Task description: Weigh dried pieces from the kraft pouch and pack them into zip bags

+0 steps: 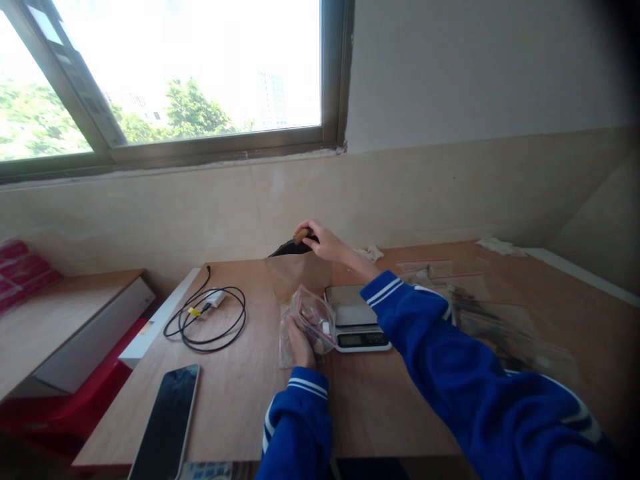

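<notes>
My left hand [301, 341] is closed around a clear zip-lock bag [314, 312], whose mouth gapes upward; a small white item shows inside. Over the mouth of a brown paper bag [297, 275] with a dark inside, my right hand [320, 240] pinches a small brown piece [301, 235], whose kind I cannot make out. A digital scale [347, 307] with a flat metal plate and a dark display lies just right of the zip-lock bag, partly behind my right sleeve. Another clear bag [285, 350] lies flat under my left hand.
A coiled black cable [243, 321] with a white adapter [216, 297] lies on the table's left, and a phone [167, 420] at its front left. Several clear bags [505, 323] spread out beyond my right arm. Crumpled white tissue [500, 247] sits near the wall. A red stool [100, 387] stands left.
</notes>
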Tool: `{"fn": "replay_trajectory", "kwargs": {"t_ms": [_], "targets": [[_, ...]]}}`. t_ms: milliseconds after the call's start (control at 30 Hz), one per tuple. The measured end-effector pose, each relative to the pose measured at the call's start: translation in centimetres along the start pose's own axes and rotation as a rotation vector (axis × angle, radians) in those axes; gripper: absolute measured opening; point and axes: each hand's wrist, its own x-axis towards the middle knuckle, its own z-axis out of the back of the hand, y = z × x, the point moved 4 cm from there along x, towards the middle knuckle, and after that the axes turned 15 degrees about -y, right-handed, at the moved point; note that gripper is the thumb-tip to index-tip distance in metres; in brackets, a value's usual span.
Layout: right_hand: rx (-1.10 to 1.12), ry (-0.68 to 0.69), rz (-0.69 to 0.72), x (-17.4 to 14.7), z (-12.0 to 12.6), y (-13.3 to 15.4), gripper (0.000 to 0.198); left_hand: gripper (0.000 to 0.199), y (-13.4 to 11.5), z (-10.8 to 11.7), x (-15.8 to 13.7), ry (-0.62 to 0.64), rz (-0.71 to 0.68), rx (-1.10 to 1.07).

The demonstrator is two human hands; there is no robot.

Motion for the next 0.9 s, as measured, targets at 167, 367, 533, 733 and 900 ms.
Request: {"fn": "replay_trajectory", "kwargs": {"t_ms": [167, 367, 533, 733, 900], "targets": [[-0.022, -0.027, 0.053, -0.4, 0.4, 0.8, 0.023, 0.052, 0.2, 0.0, 0.2, 0.051, -0.024, -0.014], [-0.042, -0.011, 0.082, -0.4, 0.1, 1.3, 0.015, 0.053, 0.0, -0.1, -0.1, 0.046, -0.027, -0.016], [-0.101, 0.000, 0.094, -0.1, -0.5, 0.7, 0.015, 0.057, 0.0, -0.1, -0.2, 0.041, -0.018, -0.002], [-0.184, -0.123, 0.059, -0.1, -1.0, -0.6, 0.025, 0.056, 0.0, 0.1, 0.0, 0.040, -0.035, 0.027], [-0.242, -0.046, 0.086, -0.2, -1.5, -0.5, 0.017, 0.056, 0.0, 0.2, 0.2, 0.037, -0.060, 0.014]]}}
